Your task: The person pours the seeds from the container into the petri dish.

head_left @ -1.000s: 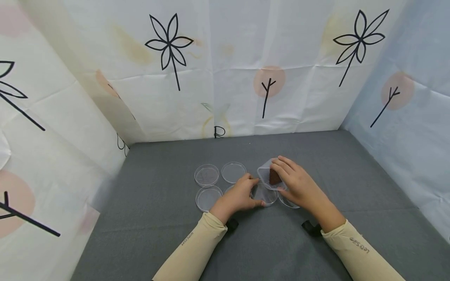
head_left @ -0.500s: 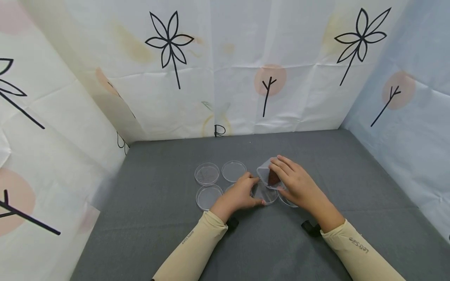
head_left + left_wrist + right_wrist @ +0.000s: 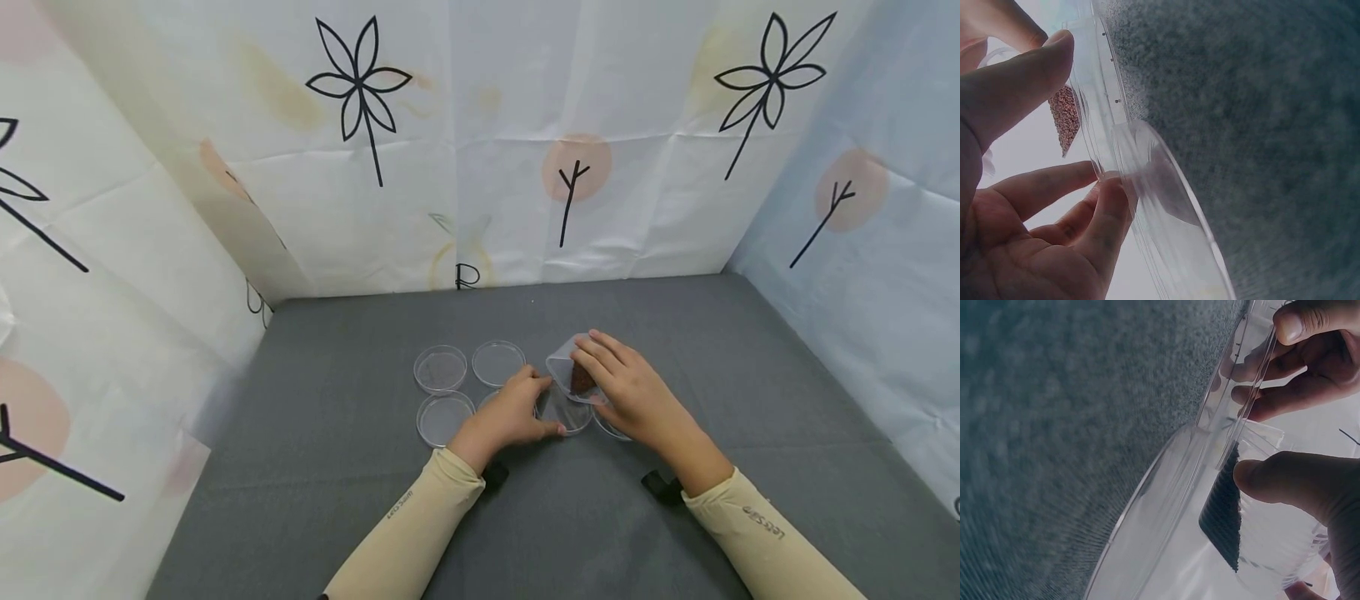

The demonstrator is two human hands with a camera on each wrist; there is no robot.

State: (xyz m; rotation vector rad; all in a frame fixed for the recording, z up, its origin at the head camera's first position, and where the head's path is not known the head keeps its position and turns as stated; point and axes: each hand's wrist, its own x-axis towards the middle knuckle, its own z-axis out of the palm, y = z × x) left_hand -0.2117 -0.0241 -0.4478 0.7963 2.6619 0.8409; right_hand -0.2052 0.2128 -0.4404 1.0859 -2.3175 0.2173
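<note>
I can read "Lets" on the right sleeve (image 3: 772, 550), above the grey table (image 3: 337, 358) at its near right; the letters after it blur. The left sleeve (image 3: 408, 537), at the table's near left, bears print (image 3: 400, 504) too small to read. Behind the table, a looped mark (image 3: 467, 280) resembles a P.

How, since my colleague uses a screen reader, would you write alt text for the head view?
A person's right hand holds a tilted translucent container with brown contents over a clear round dish gripped by the left hand. More clear dishes sit beside it on a gray tabletop.
</note>
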